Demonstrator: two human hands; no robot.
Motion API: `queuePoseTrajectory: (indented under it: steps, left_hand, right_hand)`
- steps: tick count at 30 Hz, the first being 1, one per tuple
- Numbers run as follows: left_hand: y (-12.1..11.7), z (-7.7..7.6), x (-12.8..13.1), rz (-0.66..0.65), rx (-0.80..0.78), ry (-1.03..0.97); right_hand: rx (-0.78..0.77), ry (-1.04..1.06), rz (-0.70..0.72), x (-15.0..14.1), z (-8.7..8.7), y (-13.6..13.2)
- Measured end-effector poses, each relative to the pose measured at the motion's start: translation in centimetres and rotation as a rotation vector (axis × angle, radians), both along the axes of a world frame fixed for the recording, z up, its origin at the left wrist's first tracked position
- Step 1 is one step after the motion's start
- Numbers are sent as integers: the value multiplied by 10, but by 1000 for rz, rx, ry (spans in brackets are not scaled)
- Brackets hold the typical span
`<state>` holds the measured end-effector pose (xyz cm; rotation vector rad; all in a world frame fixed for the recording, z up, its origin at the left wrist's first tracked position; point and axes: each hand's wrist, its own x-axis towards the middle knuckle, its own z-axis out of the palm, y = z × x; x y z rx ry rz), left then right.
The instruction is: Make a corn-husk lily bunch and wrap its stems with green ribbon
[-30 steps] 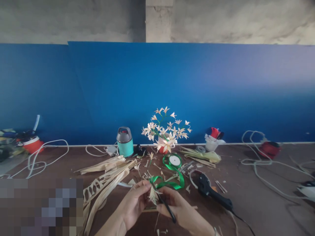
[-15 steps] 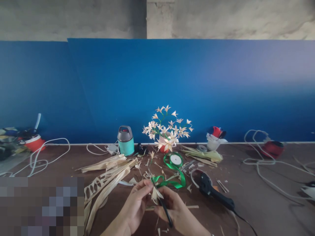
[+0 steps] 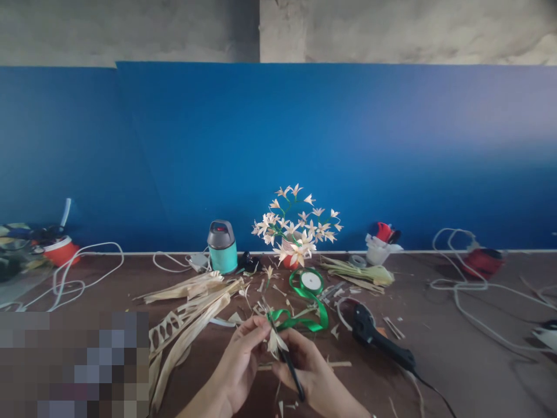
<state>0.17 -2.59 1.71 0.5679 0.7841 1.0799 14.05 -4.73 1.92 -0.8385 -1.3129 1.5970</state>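
Observation:
Between my hands is a pale flower of dried husk [image 3: 275, 343], its petals pointing down towards me. My left hand [image 3: 243, 354] pinches it near its upper end with thumb and fingers. In my right hand [image 3: 307, 360] are black-handled scissors [image 3: 293, 371], their dark blade reaching up beside the flower; the fingers cover part of the handles. Just beyond my fingertips a green ribbon [image 3: 311, 322] curls from its spool [image 3: 311, 281]. Further back, many similar husk flowers [image 3: 300, 232] on green stems stand in a red pot [image 3: 289, 262].
Long dried husks [image 3: 191, 325] lie on the left. A black glue gun [image 3: 378, 339] with a cord rests on the right. Behind stand a teal flask [image 3: 223, 255], a bundle of husk strips [image 3: 361, 273] and a white container [image 3: 378, 251]. Scraps litter the brown table [image 3: 435, 371].
The view has tipped slightly, so the background sits higher. The scissors and flower have shifted a little in my hands between the first two frames; the grip stays the same.

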Motion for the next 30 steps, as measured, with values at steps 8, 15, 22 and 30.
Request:
queuePoseTrajectory:
  steps: [8,15,22,30]
  left_hand:
    - [-1,1,0,-13,-10,-30]
    - [-1,3,1,-15,-23,-31]
    - [-2,8,1,-20,-26,-39]
    - [-2,7,0,-41,-18,-75]
  right_hand:
    - [-10,-1,-5,-2,3,-1]
    - [31,-24,-51,-6,-3,1]
    - [53,-35,-74,-8,-5,0]
    - [51,-27,-105,-10,-11,-1]
